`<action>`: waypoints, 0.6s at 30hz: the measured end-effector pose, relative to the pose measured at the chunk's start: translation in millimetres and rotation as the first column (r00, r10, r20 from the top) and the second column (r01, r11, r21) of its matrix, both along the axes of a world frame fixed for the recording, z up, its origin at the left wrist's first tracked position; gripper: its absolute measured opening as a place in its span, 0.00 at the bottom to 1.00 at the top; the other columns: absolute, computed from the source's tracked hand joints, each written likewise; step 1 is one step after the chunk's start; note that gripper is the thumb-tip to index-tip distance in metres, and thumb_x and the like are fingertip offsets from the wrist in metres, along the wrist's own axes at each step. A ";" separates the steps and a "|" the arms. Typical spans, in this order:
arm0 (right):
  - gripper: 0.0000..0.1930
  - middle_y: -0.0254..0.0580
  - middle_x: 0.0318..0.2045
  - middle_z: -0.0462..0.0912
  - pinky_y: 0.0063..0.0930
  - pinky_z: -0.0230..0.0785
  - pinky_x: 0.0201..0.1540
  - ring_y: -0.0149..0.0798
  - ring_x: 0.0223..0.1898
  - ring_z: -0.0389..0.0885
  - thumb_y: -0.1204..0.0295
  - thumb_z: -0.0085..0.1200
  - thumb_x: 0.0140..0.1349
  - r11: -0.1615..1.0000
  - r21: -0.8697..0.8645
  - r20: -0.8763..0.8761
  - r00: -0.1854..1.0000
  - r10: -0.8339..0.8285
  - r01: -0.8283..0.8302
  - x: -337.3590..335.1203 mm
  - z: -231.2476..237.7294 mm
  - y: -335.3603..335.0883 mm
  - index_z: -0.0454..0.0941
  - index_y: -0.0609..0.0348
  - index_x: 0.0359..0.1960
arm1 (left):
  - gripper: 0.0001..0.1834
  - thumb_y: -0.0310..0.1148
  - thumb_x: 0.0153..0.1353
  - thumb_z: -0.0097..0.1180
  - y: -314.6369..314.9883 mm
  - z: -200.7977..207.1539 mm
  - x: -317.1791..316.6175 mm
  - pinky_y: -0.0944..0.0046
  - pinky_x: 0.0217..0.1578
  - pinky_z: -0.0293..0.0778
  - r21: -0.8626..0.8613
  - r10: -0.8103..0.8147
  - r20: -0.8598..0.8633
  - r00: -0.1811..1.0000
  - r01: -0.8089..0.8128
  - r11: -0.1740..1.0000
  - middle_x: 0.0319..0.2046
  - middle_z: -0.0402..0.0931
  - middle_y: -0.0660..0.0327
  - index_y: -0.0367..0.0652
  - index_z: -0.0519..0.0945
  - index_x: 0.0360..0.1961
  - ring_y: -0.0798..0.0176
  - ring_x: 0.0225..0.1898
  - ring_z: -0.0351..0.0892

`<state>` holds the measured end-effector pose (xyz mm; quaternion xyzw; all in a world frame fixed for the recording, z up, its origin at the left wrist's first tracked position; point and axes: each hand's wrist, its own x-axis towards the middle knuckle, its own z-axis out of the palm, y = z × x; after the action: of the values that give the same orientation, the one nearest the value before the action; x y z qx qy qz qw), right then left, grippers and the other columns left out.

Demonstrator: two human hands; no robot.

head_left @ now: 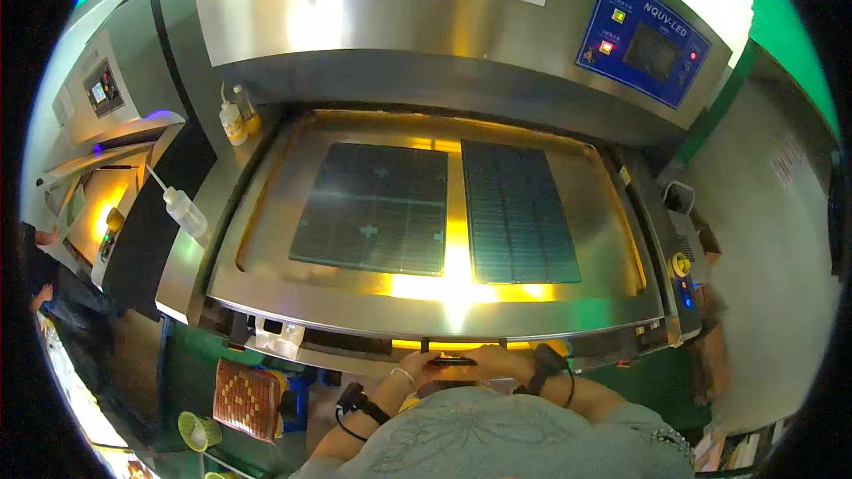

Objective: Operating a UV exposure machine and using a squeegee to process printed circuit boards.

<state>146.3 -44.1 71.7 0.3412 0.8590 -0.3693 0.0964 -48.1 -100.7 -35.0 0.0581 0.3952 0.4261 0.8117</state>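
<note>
Centrally, below the front edge of a shiny metal exposure-machine surface (621,293), a person's left hand (415,364) and right hand (488,360) come close together, at either end of a slim, dark object (453,361). The fingers are small and partly hidden, so how far they are closed, and whether they grip it, cannot be told. Two dark, gridded rectangular panels lie flat on the surface, side by side with a narrow gap: the left panel (373,213) stretches toward the left edge, while the right panel (519,213) lies toward the right edge. A clear squeeze bottle (185,213) stands beside the left edge, and two smaller bottles (233,124) stand near the back left corner. A yellow knob (681,263) sits beyond the front right corner.
</note>
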 end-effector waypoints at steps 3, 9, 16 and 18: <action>0.22 0.52 0.26 0.79 0.35 0.71 0.30 0.44 0.27 0.80 0.53 0.45 0.60 0.997 0.019 -0.056 0.996 0.075 -0.074 4.7 -16.2 -3.5 0.73 0.60 0.43 | 0.12 0.33 0.57 0.54 -11.0 5.1 5.3 0.65 0.31 0.76 0.001 0.061 -0.136 0.989 -0.061 0.998 0.31 0.76 0.54 0.35 0.73 0.37 0.58 0.32 0.78; 0.14 0.50 0.24 0.78 0.40 0.68 0.31 0.49 0.28 0.78 0.63 0.49 0.52 0.983 0.054 0.048 0.984 0.173 -0.176 14.0 11.6 -15.3 0.73 0.58 0.36 | 0.15 0.35 0.58 0.53 -46.5 60.4 -1.1 0.68 0.35 0.76 0.158 -0.044 -0.133 0.990 0.065 0.985 0.34 0.77 0.54 0.35 0.72 0.42 0.61 0.37 0.79; 0.16 0.53 0.30 0.77 0.38 0.68 0.32 0.52 0.30 0.76 0.66 0.52 0.53 0.976 0.119 -0.181 0.963 0.199 -0.180 30.0 187.8 -13.2 0.71 0.60 0.43 | 0.23 0.35 0.58 0.52 -40.5 214.2 -17.3 0.67 0.46 0.70 0.510 -0.205 -0.149 0.967 0.252 0.822 0.43 0.74 0.50 0.32 0.66 0.52 0.60 0.46 0.75; 0.17 0.51 0.28 0.77 0.37 0.68 0.30 0.53 0.29 0.76 0.66 0.54 0.52 0.926 0.343 -0.143 0.966 0.217 -0.157 34.5 229.4 -11.0 0.71 0.57 0.44 | 0.26 0.34 0.58 0.51 -27.9 238.6 -22.9 0.63 0.52 0.66 0.688 -0.204 -0.151 0.967 0.251 0.681 0.46 0.72 0.47 0.32 0.63 0.55 0.57 0.50 0.72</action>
<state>180.8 -55.1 301.1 0.2345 0.9423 -0.2390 -0.0041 -71.0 -128.6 203.7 0.4235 0.2185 0.4379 0.7623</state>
